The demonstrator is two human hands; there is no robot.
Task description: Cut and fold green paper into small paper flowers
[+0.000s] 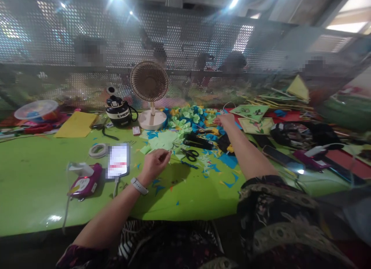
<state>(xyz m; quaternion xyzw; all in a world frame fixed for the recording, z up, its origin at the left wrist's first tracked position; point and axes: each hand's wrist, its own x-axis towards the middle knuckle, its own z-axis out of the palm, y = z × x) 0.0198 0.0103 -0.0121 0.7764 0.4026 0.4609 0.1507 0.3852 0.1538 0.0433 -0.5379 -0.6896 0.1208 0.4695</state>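
My left hand (pixel 155 164) is over the near middle of the green table, its fingers closed in a pinch; what they hold, if anything, is too small to make out. Just beyond it are light green paper pieces (pixel 164 140). Black-handled scissors (pixel 190 155) lie to its right, with a black stapler (pixel 198 140) behind them. My right hand (pixel 226 120) reaches to the back, at the right edge of a heap of blue, green and yellow paper flowers (pixel 188 117). Its fingers point down and left among yellow paper, too small and blurred to show their grip.
Paper scraps (pixel 208 164) litter the table (pixel 185 207). A white fan (pixel 152 120) and black jug (pixel 118 113) stand at the back. On the left lie a lit phone (pixel 118 160), a tape roll (pixel 97 150) and a purple power strip (pixel 87 182). Another phone (pixel 282 159) lies right.
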